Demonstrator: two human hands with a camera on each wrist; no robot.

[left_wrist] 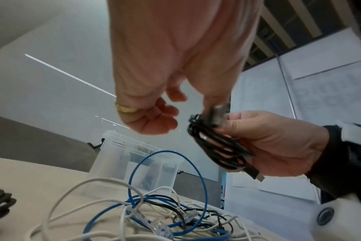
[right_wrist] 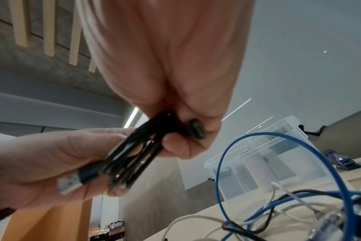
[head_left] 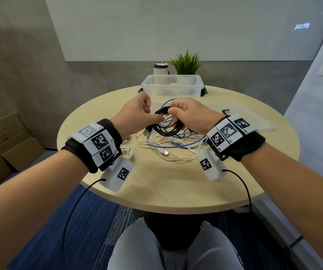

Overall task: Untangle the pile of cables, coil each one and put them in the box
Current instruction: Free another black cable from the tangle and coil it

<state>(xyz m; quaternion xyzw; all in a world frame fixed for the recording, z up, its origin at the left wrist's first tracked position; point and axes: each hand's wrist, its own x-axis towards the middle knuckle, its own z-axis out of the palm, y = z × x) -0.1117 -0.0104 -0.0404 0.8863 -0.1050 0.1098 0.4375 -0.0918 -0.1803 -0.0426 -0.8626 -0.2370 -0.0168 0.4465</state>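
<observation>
Head view: both hands are raised over the round table [head_left: 156,184]. The right hand [head_left: 190,114] has its fingers curled round a black coil [head_left: 166,123] of cable, pinching the loops at the top. The left hand [head_left: 135,114] touches the coil's left side with thumb and forefinger; its other fingers are loosely curled. In the left wrist view the thumb [left_wrist: 214,91] is on a plug at the top of the coil [left_wrist: 216,143], and another plug [left_wrist: 255,175] sticks out below the right hand [left_wrist: 278,143]. Under the hands lies a tangle [head_left: 168,145] of blue and white cables, with 1 blue loop standing up. The clear box [head_left: 171,85] sits at the far edge, beyond the tangle. A plant [head_left: 186,63] stands behind it.
</observation>
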